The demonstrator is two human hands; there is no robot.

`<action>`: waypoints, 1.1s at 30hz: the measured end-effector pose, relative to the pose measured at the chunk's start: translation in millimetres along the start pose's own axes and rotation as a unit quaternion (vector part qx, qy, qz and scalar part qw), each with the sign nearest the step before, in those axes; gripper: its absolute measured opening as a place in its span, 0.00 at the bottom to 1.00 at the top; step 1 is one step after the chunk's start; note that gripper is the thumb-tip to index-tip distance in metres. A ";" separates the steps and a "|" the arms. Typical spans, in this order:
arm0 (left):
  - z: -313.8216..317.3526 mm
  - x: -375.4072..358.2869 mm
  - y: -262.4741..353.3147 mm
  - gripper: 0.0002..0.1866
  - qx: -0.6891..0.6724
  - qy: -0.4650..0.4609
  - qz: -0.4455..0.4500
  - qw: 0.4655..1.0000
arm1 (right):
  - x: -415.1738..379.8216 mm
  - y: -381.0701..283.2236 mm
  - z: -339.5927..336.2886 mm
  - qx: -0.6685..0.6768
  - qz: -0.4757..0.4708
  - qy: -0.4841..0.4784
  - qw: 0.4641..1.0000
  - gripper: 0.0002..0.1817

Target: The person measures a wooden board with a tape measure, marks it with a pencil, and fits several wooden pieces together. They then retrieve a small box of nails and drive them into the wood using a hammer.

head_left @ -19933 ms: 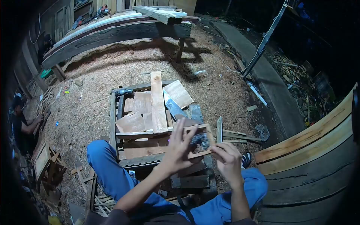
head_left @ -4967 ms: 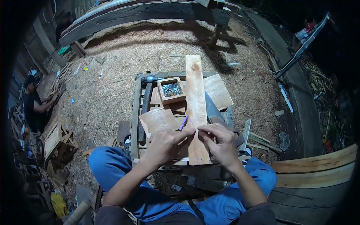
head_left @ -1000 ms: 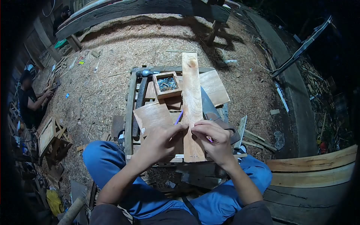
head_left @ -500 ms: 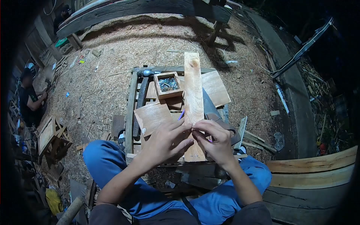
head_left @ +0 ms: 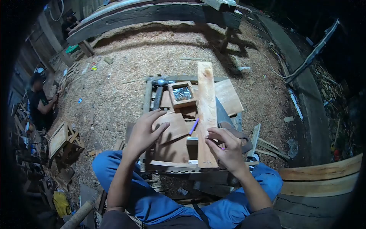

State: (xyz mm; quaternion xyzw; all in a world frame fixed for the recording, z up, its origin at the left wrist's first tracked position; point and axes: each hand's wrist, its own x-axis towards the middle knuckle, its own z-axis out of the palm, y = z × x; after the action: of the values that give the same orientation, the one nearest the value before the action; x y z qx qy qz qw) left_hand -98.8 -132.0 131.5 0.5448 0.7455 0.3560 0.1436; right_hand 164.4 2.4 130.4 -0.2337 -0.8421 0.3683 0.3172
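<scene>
My left hand hovers with fingers apart over a thin wooden panel. My right hand pinches thumb and fingertips together above the long light board; what sits between them is too small to name. That board lies lengthwise on a low slatted stand. Left of it rest a purple pen, a small wooden box of shiny metal pieces, probably nails, and a hammer. A handsaw is partly hidden under the board's right side.
Another thin panel lies at the stand's far right. A long beam spans the back. One person sits at left, another farther back. Planks lie at lower right. Shavings cover the ground.
My left hand has come off the board and moved left, its fingers opening. My right hand stays over the board, still pinched. The whole view has shifted slightly, and the purple pen now shows fully.
</scene>
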 end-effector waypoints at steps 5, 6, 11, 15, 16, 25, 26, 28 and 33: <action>26.9 16.2 -59.0 0.26 0.093 0.031 0.002 0.995 | 1.8 -6.5 0.9 -0.009 0.009 -0.001 1.000 0.17; 32.1 19.4 -61.5 0.24 0.116 0.034 -0.016 0.993 | 1.1 -7.5 1.3 -0.005 0.012 0.001 1.000 0.17; 52.3 33.1 -77.2 0.18 0.076 0.063 -0.084 0.992 | 0.6 -6.7 2.0 -0.016 0.021 0.005 1.000 0.16; 60.2 42.5 -74.8 0.16 0.157 0.074 -0.099 0.980 | 4.8 -10.1 2.7 -0.026 0.024 0.014 0.999 0.17; 59.1 45.4 -75.1 0.16 0.152 0.087 -0.108 0.979 | 5.5 -8.9 3.7 -0.022 0.026 0.015 0.999 0.17; 56.1 63.6 -90.1 0.25 0.113 0.102 -0.109 0.982 | 5.4 -11.7 2.0 -0.035 -0.005 0.020 0.999 0.17; 57.0 63.2 -94.1 0.26 0.083 0.116 -0.104 0.984 | 4.9 -11.6 1.9 -0.038 -0.012 0.020 0.999 0.17; 52.8 61.4 -96.6 0.24 0.057 0.134 -0.095 0.985 | 5.5 -11.8 1.8 -0.037 -0.013 0.022 0.999 0.17; 37.7 54.1 -96.0 0.24 -0.048 0.092 -0.130 0.986 | 4.3 -10.7 -0.8 -0.023 -0.025 0.019 0.999 0.17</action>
State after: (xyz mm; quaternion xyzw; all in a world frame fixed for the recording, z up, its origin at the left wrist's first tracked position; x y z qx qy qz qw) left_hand -164.1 -83.2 48.3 0.4008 0.8019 0.4184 0.1456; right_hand 160.3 -1.2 140.6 -0.2269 -0.8494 0.3366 0.3372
